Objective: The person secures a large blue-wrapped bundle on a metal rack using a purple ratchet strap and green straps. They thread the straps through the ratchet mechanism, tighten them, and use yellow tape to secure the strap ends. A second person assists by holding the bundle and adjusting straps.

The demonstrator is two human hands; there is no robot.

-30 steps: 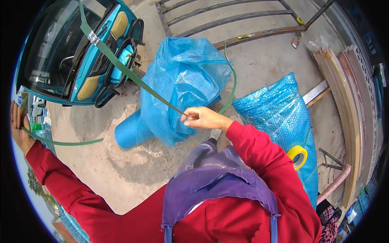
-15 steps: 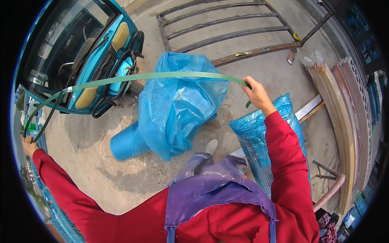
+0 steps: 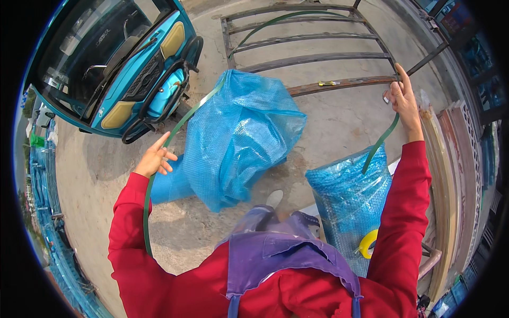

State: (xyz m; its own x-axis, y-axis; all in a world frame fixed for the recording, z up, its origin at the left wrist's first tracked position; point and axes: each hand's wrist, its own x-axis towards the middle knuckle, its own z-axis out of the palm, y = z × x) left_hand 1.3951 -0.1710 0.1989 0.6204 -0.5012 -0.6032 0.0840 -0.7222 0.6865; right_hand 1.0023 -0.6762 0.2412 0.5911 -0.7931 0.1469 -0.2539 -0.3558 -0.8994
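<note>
A long green strap (image 3: 196, 108) bows in a wide arc between my hands, its far part curving over the metal frame. My left hand (image 3: 155, 157) has its fingers spread, and the strap runs against it and down along the sleeve. At the right, my right hand (image 3: 407, 103) is raised with the forefinger stretched and the other fingers curled on the strap. A short tail of strap hangs below that hand. Between my arms, crumpled blue bubble wrap (image 3: 238, 138) lies over a blue roll (image 3: 170, 185) on the ground.
A teal vehicle (image 3: 132, 79) with a black front bar stands at far left. Beyond lies a barred metal frame (image 3: 313, 56). At right are a blue bubble-wrapped bundle (image 3: 344, 196), a yellow tape roll (image 3: 367, 244) and long wrapped boards (image 3: 445, 196).
My left hand has moved inward from the far left and its fingers have spread. My right hand has moved right and away from me. The strap has gone from nearly taut to a loose arc.
</note>
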